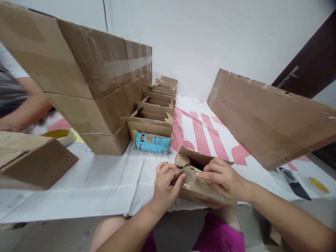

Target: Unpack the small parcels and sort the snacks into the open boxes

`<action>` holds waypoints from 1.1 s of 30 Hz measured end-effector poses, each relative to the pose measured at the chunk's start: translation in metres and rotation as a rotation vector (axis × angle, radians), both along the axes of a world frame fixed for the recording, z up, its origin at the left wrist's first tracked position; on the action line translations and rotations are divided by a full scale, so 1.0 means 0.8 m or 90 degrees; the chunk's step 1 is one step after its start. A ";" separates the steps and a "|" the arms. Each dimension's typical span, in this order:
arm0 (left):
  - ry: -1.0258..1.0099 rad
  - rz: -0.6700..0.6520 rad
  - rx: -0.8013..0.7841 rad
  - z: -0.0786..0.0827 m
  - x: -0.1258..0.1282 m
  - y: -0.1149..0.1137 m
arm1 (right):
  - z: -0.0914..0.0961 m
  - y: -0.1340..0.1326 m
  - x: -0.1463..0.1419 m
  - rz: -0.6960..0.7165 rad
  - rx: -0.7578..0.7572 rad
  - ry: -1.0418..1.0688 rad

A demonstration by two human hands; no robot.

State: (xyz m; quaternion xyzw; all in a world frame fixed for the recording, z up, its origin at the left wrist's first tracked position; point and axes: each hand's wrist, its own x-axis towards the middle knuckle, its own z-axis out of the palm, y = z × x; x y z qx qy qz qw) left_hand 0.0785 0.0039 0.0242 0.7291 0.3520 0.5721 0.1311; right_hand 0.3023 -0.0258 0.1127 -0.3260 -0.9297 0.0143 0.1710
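Note:
A small open cardboard box (204, 196) sits at the table's front edge, between my two hands. My left hand (168, 183) is closed on its left corner, thumb over the near flap. From the right, my right hand (225, 176) reaches over the box with bent fingers, gripping the near flap. A yellowish, shiny packet (193, 168) shows in part at the opening between my fingertips; the rest of it is hidden. Beyond my left hand, a blue printed packet (152, 142) leans against a row of open cardboard boxes (151, 126).
Stacked taped cartons (105, 70) rise on the left; a large cardboard panel (267, 115) stands at right. A closed carton (36, 161) and a tape roll (68, 137) lie near another person's arm (31, 105). A tape dispenser (294, 182) and yellow roll (319, 185) lie right.

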 end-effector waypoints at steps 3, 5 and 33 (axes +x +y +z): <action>0.004 -0.001 -0.004 -0.001 0.000 0.000 | -0.001 -0.001 -0.004 -0.018 0.022 -0.023; 0.008 0.000 -0.008 -0.001 0.000 -0.001 | -0.001 0.000 -0.006 -0.025 0.039 -0.024; -0.038 0.038 -0.014 -0.010 -0.012 0.007 | -0.007 -0.038 0.149 -0.291 -0.417 0.445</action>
